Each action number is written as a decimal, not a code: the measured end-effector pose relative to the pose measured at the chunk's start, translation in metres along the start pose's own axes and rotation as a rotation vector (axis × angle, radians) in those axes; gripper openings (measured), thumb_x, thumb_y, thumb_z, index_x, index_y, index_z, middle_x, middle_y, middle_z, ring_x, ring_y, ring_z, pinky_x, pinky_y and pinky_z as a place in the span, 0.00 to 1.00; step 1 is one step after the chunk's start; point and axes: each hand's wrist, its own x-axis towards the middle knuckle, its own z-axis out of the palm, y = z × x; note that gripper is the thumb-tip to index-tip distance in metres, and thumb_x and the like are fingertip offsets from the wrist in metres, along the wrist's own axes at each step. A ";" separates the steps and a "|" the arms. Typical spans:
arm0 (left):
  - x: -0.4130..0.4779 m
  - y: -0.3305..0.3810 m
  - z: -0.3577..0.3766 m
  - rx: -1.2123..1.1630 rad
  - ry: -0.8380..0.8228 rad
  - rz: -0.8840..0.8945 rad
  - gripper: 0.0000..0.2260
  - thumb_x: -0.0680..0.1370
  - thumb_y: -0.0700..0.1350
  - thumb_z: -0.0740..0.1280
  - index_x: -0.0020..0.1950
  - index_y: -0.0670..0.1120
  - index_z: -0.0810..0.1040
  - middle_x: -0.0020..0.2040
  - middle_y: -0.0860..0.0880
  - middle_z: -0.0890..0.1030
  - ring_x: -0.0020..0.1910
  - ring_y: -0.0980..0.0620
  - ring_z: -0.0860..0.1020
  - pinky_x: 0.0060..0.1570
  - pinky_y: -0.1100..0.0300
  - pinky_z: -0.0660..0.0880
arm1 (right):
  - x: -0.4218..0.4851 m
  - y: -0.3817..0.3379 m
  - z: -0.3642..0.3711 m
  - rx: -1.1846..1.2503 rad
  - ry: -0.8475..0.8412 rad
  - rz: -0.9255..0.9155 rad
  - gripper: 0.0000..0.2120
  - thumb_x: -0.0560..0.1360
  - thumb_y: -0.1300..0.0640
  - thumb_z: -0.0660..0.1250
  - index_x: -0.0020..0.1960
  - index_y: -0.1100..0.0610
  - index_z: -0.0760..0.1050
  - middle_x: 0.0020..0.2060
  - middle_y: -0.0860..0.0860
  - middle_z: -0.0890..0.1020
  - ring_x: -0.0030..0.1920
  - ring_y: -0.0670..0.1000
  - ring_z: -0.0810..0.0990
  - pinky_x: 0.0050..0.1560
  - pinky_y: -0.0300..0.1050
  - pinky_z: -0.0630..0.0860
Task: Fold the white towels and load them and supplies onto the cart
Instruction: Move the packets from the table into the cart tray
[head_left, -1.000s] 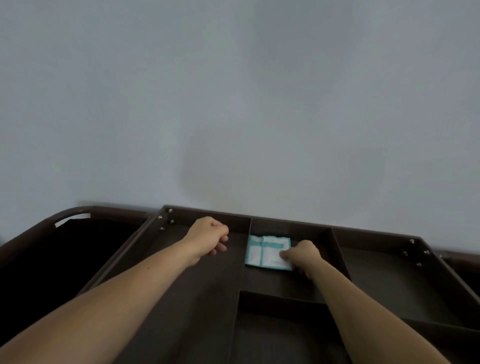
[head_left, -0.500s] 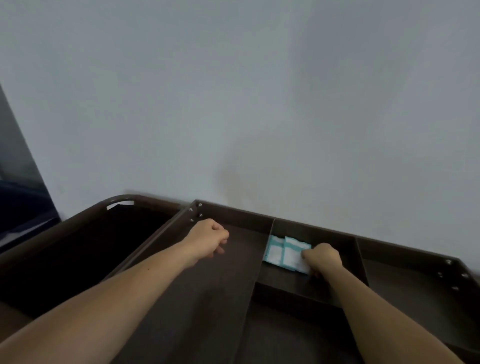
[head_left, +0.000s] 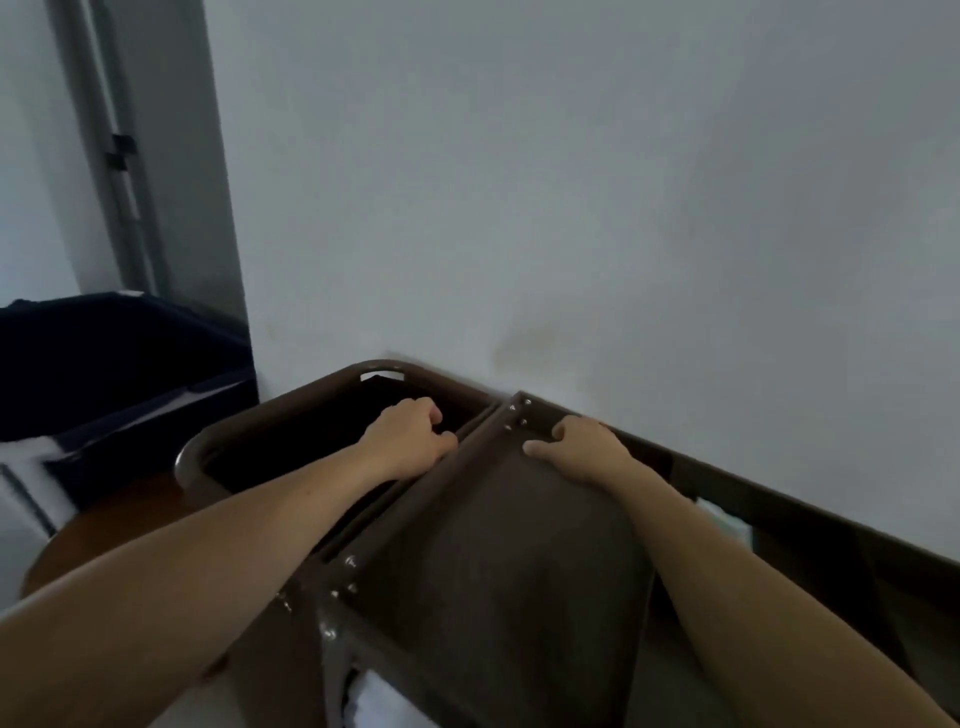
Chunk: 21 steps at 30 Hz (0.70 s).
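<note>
The left hand (head_left: 410, 436) curls over the side bin (head_left: 291, 406); whether it holds anything is hidden. At its 3 o'clock, the right hand (head_left: 582, 447) grips the cart's (head_left: 493, 545) far corner rim; the cart runs 10-to-4 o'clock along the wall (head_left: 623, 208).

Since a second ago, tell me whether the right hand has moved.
Yes. The right hand left the teal packets and moved left along the cart. It now grips the rim at the tray's far-left corner, by the screws.
</note>
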 end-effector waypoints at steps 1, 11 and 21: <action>-0.005 -0.019 -0.013 0.012 0.013 0.001 0.23 0.78 0.52 0.67 0.70 0.45 0.72 0.67 0.46 0.75 0.64 0.46 0.74 0.64 0.47 0.73 | 0.002 -0.022 0.009 -0.002 -0.011 -0.041 0.18 0.71 0.35 0.66 0.43 0.50 0.75 0.44 0.48 0.80 0.41 0.47 0.77 0.35 0.43 0.70; -0.057 -0.250 -0.149 0.199 0.112 -0.148 0.25 0.78 0.57 0.63 0.70 0.44 0.71 0.69 0.45 0.70 0.69 0.43 0.66 0.64 0.44 0.70 | 0.001 -0.279 0.120 -0.084 -0.111 -0.315 0.37 0.77 0.34 0.63 0.77 0.55 0.62 0.76 0.54 0.64 0.75 0.57 0.63 0.74 0.59 0.62; -0.046 -0.406 -0.196 0.115 0.114 -0.384 0.31 0.77 0.58 0.64 0.77 0.48 0.64 0.76 0.46 0.64 0.75 0.44 0.61 0.70 0.45 0.65 | 0.050 -0.435 0.200 -0.174 -0.181 -0.479 0.36 0.77 0.33 0.59 0.77 0.53 0.61 0.77 0.53 0.62 0.76 0.57 0.60 0.74 0.61 0.59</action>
